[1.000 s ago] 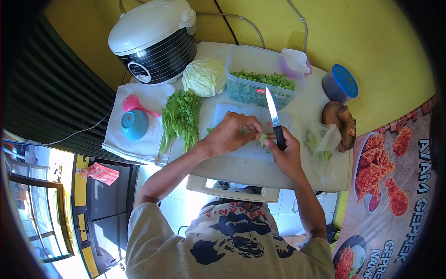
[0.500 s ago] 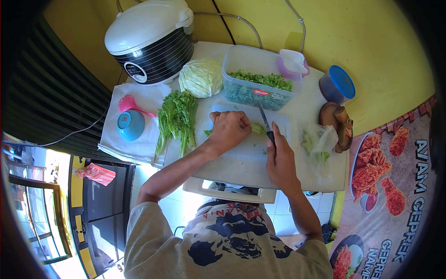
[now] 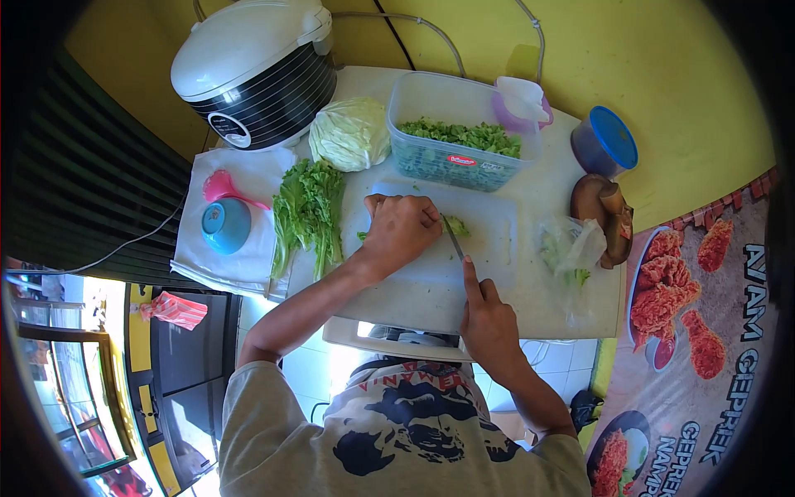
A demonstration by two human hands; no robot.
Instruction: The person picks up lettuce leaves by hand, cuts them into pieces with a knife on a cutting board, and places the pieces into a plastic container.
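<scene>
My left hand is curled over the white cutting board, its fingers closed on some leafy lettuce that is mostly hidden under them. Cut green pieces lie just right of the fingertips. In my right hand is a knife, held with the index finger stretched along its top. The blade points up and left, its tip close beside the left fingertips. Behind the board stands a clear plastic container holding chopped greens. A bunch of leafy lettuce lies left of the board.
A cabbage and a rice cooker stand at the back left. A blue bowl and pink ladle rest on white cloth or paper. To the right are a plastic bag, a brown wooden object and a blue-lidded tub.
My right hand has moved down and left with the knife, bringing the blade beside the left fingertips. The left hand keeps its hold on the board. The view has shifted slightly.
</scene>
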